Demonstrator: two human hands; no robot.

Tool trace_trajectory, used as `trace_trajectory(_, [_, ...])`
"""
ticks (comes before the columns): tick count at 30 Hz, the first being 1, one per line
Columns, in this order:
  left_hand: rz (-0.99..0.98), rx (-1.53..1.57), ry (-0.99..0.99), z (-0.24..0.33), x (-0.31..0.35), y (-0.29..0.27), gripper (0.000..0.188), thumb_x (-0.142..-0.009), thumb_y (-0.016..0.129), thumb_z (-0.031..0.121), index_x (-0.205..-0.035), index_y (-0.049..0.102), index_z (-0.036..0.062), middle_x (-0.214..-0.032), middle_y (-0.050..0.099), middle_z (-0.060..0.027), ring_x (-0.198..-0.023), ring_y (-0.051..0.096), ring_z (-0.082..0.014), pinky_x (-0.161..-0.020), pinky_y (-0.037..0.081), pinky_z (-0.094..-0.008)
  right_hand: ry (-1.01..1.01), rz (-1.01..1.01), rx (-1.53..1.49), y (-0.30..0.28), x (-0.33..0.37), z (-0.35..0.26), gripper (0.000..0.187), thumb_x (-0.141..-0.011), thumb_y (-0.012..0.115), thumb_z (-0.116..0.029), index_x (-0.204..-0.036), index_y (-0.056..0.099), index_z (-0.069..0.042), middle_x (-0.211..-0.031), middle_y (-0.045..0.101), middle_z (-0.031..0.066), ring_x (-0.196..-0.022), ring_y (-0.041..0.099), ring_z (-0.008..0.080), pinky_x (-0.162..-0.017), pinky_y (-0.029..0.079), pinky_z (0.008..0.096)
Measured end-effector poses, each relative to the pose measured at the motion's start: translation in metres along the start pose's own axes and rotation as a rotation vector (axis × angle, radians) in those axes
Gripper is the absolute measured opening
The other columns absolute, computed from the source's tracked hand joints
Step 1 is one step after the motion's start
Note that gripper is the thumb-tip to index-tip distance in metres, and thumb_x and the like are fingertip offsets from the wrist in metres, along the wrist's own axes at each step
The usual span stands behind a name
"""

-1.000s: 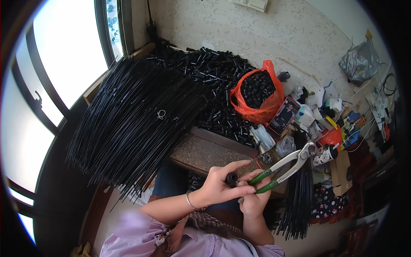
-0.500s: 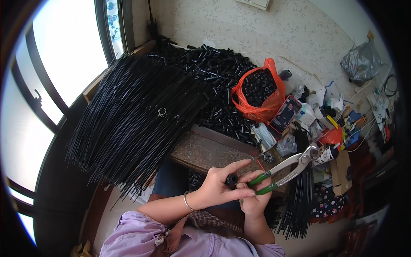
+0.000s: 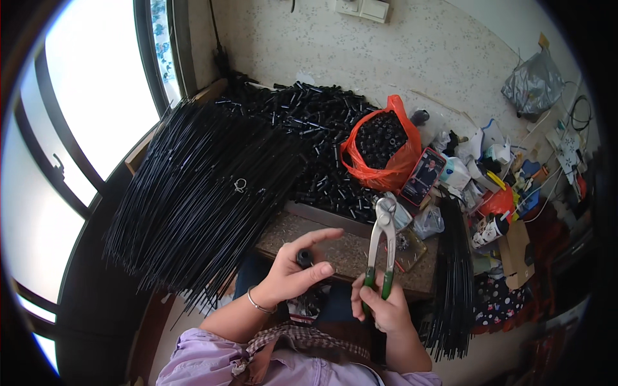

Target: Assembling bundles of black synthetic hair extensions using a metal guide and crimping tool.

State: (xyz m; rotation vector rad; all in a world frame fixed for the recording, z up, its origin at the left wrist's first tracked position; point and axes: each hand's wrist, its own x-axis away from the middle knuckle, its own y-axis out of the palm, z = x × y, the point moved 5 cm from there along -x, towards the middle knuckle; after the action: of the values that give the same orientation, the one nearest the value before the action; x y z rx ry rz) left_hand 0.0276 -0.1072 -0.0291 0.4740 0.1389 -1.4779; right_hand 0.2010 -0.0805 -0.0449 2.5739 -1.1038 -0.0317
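A short black tubular piece (image 3: 304, 258) with a hole in its end sits in my left hand (image 3: 290, 273). The other fingers curl around it while thumb and forefinger stretch apart toward the right. My right hand (image 3: 384, 307) is closed around the green handles of the metal pincers (image 3: 385, 233), whose rounded head points up and away. There is a gap between the two hands, both in front of the brown work board (image 3: 315, 233). Behind the board, a large heap of similar black tubular pieces (image 3: 328, 116) spreads toward the wall.
Thin black rods (image 3: 199, 193) lie in a wide stack at left; another bundle (image 3: 450, 296) hangs at right. An orange plastic bag (image 3: 402, 157) holds small black parts. Beside it are a phone (image 3: 423, 175), a patterned cup (image 3: 490, 230) and assorted clutter.
My hands have moved apart. The right has swung the pincers from pointing right to pointing upward, while the left has shifted left with the black piece. The view has shifted slightly.
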Motion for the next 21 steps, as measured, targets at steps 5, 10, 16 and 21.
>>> trace_trajectory(5, [-0.109,-0.141,0.078,0.007,-0.009,-0.006,0.065,-0.060,0.082,0.030,-0.113,0.056,0.0002,-0.055,0.035,0.0077,-0.052,0.032,-0.0025,-0.046,0.024,-0.0201,0.346,-0.230,0.534,0.003,0.035,0.029,0.033,-0.090,0.049,-0.011,-0.119,0.047,0.005,-0.086,0.061,0.0071,-0.066,0.057,0.0103,-0.057,0.046,0.0228])
trace_trajectory(10, [-0.017,-0.215,0.126,0.013,-0.004,-0.004,0.038,-0.064,0.079,0.025,-0.089,0.065,0.0009,-0.054,0.046,0.0038,-0.049,0.039,-0.0032,-0.045,0.027,-0.0202,0.225,-0.300,0.204,0.008,0.031,0.021,0.050,-0.090,0.048,-0.009,-0.134,0.028,0.004,-0.101,0.058,0.0190,-0.080,0.061,0.0215,-0.071,0.048,0.0279])
trace_trajectory(16, [0.064,-0.213,0.117,0.009,0.002,0.001,0.026,-0.068,0.074,0.021,-0.081,0.064,0.0009,-0.051,0.050,0.0010,-0.047,0.046,-0.0039,-0.044,0.032,-0.0197,0.505,-0.376,0.065,0.008,0.040,0.016,0.046,-0.090,0.046,-0.009,-0.131,0.031,0.003,-0.094,0.060,0.0181,-0.077,0.061,0.0206,-0.071,0.047,0.0282])
trace_trajectory(21, [0.126,-0.330,0.167,0.003,-0.002,-0.006,0.022,-0.069,0.072,0.018,-0.078,0.061,0.0011,-0.052,0.050,0.0003,-0.048,0.046,-0.0042,-0.045,0.034,-0.0200,-0.015,0.011,1.224,0.022,0.029,-0.014,0.033,-0.089,0.046,-0.007,-0.120,0.042,0.005,-0.081,0.061,0.0094,-0.069,0.060,0.0139,-0.067,0.048,0.0258])
